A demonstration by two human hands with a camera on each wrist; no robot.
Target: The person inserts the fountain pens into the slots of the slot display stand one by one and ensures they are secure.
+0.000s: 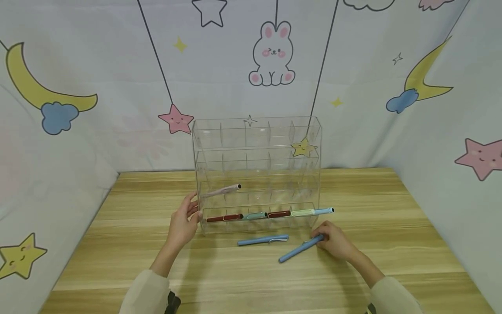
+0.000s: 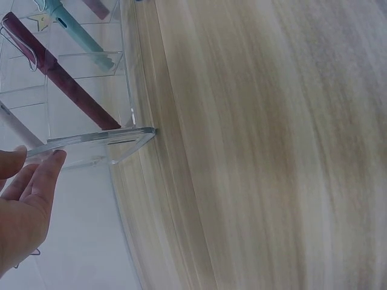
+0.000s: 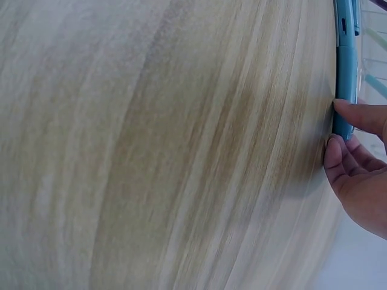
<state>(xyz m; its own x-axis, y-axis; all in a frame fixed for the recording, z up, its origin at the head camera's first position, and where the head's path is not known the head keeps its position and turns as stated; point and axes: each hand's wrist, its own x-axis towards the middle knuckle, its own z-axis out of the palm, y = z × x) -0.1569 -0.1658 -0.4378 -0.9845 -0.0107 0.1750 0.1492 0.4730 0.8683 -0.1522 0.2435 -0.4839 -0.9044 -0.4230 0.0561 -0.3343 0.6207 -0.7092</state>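
A clear acrylic rack (image 1: pixel 256 165) with several compartments stands on the table. My left hand (image 1: pixel 183 224) holds its left side edge, with the thumb and fingers about the panel in the left wrist view. My right hand (image 1: pixel 335 242) pinches the right end of a blue pen (image 1: pixel 296 253) in front of the rack. Whether the pen's far end touches the table, I cannot tell. Another blue pen (image 1: pixel 256 240), with a metal clip, lies to the left of it. The rack's lowest row bears dark red pens (image 1: pixel 279 214), a teal pen (image 1: pixel 255 216), a pale green pen (image 1: pixel 303 213) and a light blue pen (image 1: pixel 323 211).
One row higher, at the left, a pale pink pen (image 1: pixel 223 190) slants in the rack. Light wood table (image 1: pixel 392 244) spreads around both hands. A white cloth (image 1: pixel 353 139) printed with stars, moons and a rabbit hangs behind and at both sides.
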